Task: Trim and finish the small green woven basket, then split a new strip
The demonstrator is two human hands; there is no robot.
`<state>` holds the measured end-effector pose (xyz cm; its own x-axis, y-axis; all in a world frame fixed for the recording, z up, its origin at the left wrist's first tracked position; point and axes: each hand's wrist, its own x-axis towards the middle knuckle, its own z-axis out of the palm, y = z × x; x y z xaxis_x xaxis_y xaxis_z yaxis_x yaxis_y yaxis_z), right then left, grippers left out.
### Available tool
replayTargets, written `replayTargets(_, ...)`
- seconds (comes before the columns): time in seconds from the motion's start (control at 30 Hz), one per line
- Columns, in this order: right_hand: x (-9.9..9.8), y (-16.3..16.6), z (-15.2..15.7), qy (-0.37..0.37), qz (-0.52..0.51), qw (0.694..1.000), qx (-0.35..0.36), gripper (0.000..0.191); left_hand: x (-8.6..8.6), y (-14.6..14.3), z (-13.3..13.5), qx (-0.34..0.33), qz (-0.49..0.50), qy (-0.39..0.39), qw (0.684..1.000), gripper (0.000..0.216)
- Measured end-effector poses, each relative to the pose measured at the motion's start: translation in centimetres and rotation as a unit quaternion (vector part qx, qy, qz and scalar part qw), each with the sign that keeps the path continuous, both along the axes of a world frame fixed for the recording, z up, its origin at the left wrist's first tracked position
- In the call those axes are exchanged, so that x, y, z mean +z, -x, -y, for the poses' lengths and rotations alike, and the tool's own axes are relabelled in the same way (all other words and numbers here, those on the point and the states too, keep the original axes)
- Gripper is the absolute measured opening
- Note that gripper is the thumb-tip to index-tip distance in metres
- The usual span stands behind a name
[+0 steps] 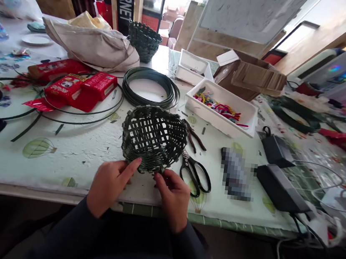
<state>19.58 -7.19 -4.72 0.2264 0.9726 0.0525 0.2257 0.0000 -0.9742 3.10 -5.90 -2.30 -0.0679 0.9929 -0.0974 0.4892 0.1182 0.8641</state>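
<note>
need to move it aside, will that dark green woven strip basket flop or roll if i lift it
The dark green open-weave strip basket probably holds its shape yet flexes: it lies on its side uncollapsed. Likely light: the lattice is mostly gaps. Its rounded body may rock; left hand and right hand pinch its edge.

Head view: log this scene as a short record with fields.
left hand: grips the near rim of the basket, thumb against the weave
right hand: pinches the same rim, just to the right
basket: dark green, open weave, resting on the table
right of basket: scissors and pliers
behind basket: coil of green strip, white tray of coloured bits
far back: second basket
left side: red packs
</note>
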Motion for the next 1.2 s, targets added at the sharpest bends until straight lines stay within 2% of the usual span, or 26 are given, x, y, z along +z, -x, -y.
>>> replayTargets(0.03,0.1,0.2,-0.2,-0.019,0.012,1.000,-0.005,0.013,0.2,0.2,0.2,0.017,-0.084,-0.116,0.990,0.038)
replayTargets(0.07,0.3,0.4,-0.5,-0.039,0.029,0.999,-0.003,0.012,0.5,0.2,0.3,0.019,-0.148,-0.233,0.961,0.029)
replayTargets(0.13,0.9,0.7,-1.0,-0.082,0.074,0.994,0.013,0.014,0.8,0.2,-0.2,-0.053,-0.223,-0.411,0.882,0.013)
replayTargets(0.2,1.5,0.9,-1.6,-0.119,0.120,0.985,0.027,0.018,0.7,0.2,-1.5,-0.167,-0.260,-0.480,0.821,0.032)
replayTargets(0.23,1.8,0.9,-1.9,-0.131,0.137,0.981,0.033,0.019,0.5,0.2,-2.3,-0.190,-0.268,-0.496,0.804,0.033)
replayTargets(0.3,2.3,0.9,-2.5,-0.137,0.158,0.977,0.041,0.021,0.1,0.4,-3.8,-0.214,-0.274,-0.501,0.792,0.029)
replayTargets(0.5,3.8,0.2,-4.2,-0.106,0.166,0.979,0.061,0.027,-0.1,0.7,-5.5,-0.228,-0.253,-0.491,0.802,0.019)
replayTargets(0.9,7.7,-2.1,-7.5,-0.001,0.171,0.957,0.236,0.024,0.6,0.5,-6.8,-0.241,-0.209,-0.425,0.847,0.021)
replayTargets(1.03,7.4,-1.3,-8.2,-0.032,0.172,0.962,0.211,0.024,1.1,0.5,-7.7,-0.209,-0.165,-0.421,0.867,0.024)
replayTargets(1.2,5.7,-0.3,-7.8,-0.112,0.198,0.967,0.116,0.029,0.7,0.6,-8.3,-0.205,-0.137,-0.424,0.871,0.027)
